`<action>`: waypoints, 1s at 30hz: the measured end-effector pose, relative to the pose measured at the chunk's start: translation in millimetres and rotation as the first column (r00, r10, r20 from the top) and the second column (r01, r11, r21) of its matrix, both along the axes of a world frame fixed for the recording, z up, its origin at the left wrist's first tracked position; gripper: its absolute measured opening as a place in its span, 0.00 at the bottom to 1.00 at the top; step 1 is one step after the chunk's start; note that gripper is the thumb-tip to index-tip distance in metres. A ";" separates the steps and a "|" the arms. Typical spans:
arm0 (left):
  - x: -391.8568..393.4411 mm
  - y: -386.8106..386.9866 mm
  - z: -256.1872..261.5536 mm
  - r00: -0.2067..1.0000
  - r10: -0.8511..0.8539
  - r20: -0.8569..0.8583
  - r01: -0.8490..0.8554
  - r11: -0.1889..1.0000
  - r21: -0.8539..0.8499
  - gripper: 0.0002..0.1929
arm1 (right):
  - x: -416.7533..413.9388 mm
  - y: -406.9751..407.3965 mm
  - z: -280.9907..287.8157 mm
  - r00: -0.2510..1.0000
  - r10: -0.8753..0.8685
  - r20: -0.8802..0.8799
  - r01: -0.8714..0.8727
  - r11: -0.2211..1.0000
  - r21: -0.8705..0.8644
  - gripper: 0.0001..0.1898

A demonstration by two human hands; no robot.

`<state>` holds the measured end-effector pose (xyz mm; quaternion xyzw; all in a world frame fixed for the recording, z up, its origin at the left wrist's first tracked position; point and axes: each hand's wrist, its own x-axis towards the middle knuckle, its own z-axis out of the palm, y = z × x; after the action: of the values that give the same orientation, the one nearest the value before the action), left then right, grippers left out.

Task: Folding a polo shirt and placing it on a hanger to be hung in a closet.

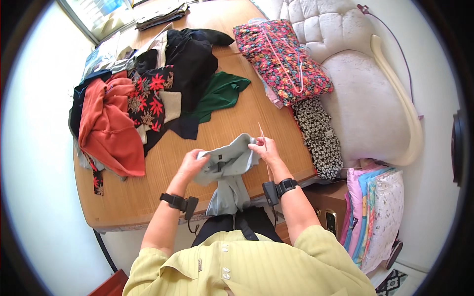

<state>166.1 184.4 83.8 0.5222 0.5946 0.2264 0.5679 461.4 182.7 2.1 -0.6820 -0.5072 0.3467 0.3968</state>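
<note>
Light grey-blue trousers or a similar garment (233,162) hang over the near edge of the wooden table, their waistband stretched between both hands. My left hand (193,161) pinches the waistband's left end between thumb and fingers. At the other end, my right hand (265,148) grips the waistband and also has a thin pink hanger (262,131) in it, part of which runs down along the wrist. A small dark label shows inside the waistband. The lower part of the garment falls in folds towards my lap.
A heap of clothes lies on the table (177,199) at left, with a coral garment (111,129), black pieces and a green one (226,92). At right are a floral cushion (281,63) bearing pink hangers, black-and-white patterned cloth (320,137), a padded chair (363,103) and hanging folded fabrics (381,218).
</note>
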 end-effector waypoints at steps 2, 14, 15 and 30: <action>-7.5 -21.2 -22.1 0.991 0.119 0.066 -0.109 0.985 -0.135 0.16 | -19.3 -1.6 21.4 0.997 0.062 0.043 -0.060 0.997 -0.052 0.18; 11.2 -23.2 -74.6 0.918 0.348 0.190 -0.302 0.924 -0.234 0.17 | -31.4 -67.0 53.8 0.916 0.272 -0.295 -0.344 0.911 -0.229 0.20; 14.3 -18.5 -73.8 0.922 0.337 0.193 -0.290 0.928 -0.235 0.17 | -29.6 -74.5 58.8 0.920 0.261 -0.293 -0.332 0.915 -0.230 0.20; 33.6 -48.0 -95.3 0.995 -0.086 0.040 0.092 0.975 -0.203 0.20 | -73.0 -68.6 0.4 0.809 -0.370 -0.457 -0.028 0.752 -0.658 0.24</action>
<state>199.8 136.4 -11.5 0.4835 0.5817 0.1464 0.6375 388.4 114.1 2.4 -0.6875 -0.1514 0.6419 0.3042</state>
